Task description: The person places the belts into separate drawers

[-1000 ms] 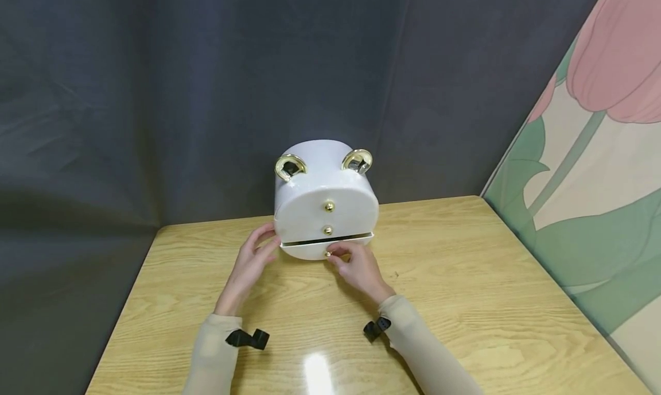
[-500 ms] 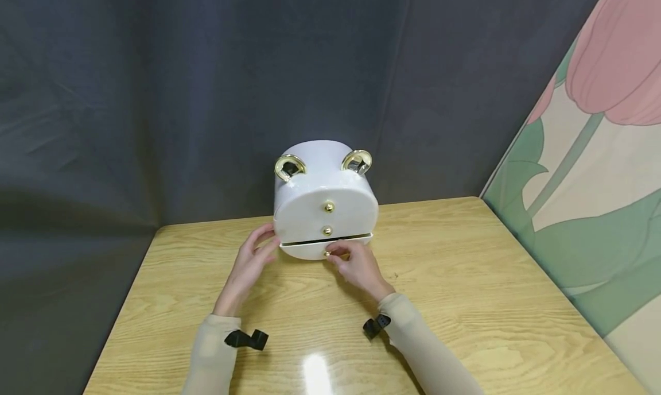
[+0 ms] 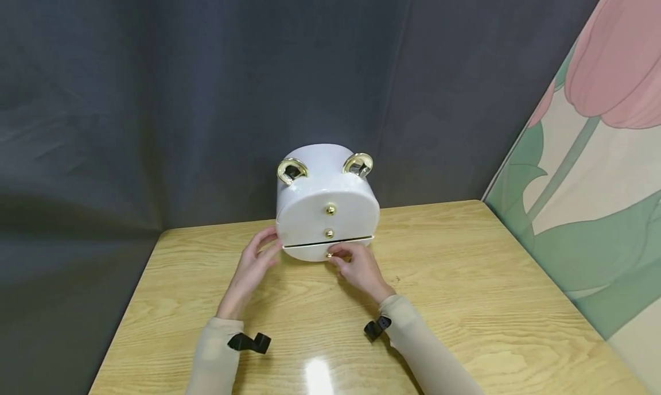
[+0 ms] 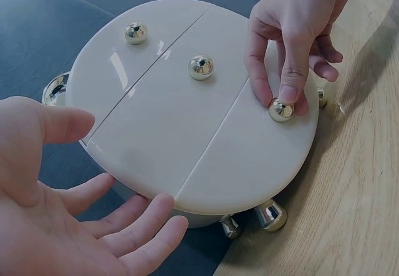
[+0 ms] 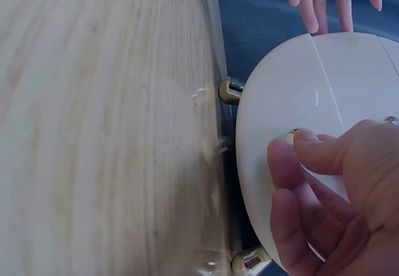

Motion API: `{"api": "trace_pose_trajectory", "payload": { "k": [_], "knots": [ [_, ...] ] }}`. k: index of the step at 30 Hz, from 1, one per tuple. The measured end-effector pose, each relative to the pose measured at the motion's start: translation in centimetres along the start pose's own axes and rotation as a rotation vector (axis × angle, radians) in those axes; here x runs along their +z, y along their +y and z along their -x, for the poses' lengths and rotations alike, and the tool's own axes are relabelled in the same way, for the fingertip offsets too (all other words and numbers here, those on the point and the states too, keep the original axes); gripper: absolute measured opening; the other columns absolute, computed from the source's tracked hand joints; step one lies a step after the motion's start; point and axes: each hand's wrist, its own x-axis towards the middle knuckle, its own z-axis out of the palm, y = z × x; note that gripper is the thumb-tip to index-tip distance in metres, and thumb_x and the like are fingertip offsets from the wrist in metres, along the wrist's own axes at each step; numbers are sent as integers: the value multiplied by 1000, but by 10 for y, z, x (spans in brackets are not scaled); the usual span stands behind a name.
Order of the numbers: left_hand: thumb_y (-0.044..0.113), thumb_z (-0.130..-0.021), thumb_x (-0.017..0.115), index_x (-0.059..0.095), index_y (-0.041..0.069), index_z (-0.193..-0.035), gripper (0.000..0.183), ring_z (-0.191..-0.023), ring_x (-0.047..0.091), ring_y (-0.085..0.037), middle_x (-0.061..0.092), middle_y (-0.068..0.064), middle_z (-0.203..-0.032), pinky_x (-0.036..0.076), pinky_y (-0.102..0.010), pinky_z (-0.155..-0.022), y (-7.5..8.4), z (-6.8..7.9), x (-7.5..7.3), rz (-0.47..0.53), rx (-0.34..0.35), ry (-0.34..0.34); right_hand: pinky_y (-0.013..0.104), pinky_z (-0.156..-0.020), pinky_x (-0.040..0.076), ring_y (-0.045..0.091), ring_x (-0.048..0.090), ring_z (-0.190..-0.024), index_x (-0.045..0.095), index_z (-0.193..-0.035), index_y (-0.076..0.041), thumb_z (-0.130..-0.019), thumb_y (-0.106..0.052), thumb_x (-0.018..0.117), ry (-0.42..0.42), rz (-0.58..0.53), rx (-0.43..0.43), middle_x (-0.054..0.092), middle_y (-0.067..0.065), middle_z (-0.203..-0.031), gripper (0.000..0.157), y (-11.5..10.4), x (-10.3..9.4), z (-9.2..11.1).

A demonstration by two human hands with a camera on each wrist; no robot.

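A white rounded jewelry box (image 3: 324, 179) with two gold ring-shaped ears stands at the back of the table. Three gold knobs run down its front. Thumb and fingertips of my right hand (image 3: 360, 270) pinch the lowest knob (image 4: 281, 109), on the bottom drawer (image 3: 306, 253). A thin dark gap shows above that drawer in the head view; in the left wrist view its front looks almost level with the others. My left hand (image 3: 250, 270) has its fingers loosely extended, fingertips against the box's left side. The middle knob (image 4: 201, 67) and top knob (image 4: 136, 33) are untouched.
The box stands on short gold feet (image 4: 270, 215). A wooden table (image 3: 465, 303) lies beneath, a dark curtain (image 3: 217, 96) hangs close behind, and a tulip-patterned panel (image 3: 594, 223) borders the right side. Both wrists wear black camera straps (image 3: 250, 343).
The bottom drawer has slid inward, and the dark gap above it has narrowed. My right hand keeps its pinch on the knob. The left hand stays at the box's side.
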Motion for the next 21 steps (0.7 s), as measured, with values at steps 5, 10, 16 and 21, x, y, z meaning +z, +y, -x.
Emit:
{"api": "trace_pose_trajectory", "payload": {
  "k": [5,10,16,21],
  "knots": [
    [19,-111,56,41,9,-161,53,-143,53,-39,45,-18,-163,46,-61,-118,0,0,0,-7,-1,-1,24,-53,57,14,69,-54,80,-110,-12,-94,-7,81,11,-5,-12,81,6,-94,16,2,1,-1],
    [22,-112,56,40,9,-161,54,-145,51,-38,45,-18,-163,46,-61,-118,-1,1,0,-17,0,-7,24,-53,57,12,67,-53,80,-109,-11,-95,-6,80,23,-7,-31,81,5,-93,15,5,2,-1],
    [22,-112,57,40,9,-161,54,-145,52,-39,44,-18,-163,45,-62,-119,-1,1,0,-19,2,-9,24,-52,56,10,66,-52,80,-109,-10,-94,-5,80,35,-12,-49,81,6,-92,15,6,3,-2],
    [24,-112,56,39,10,-162,55,-146,51,-39,44,-18,-164,44,-63,-119,-3,1,0,-20,1,-15,24,-53,55,12,67,-53,80,-109,-11,-95,-7,80,40,6,-45,80,4,-92,15,7,4,-2]
  ]
}}
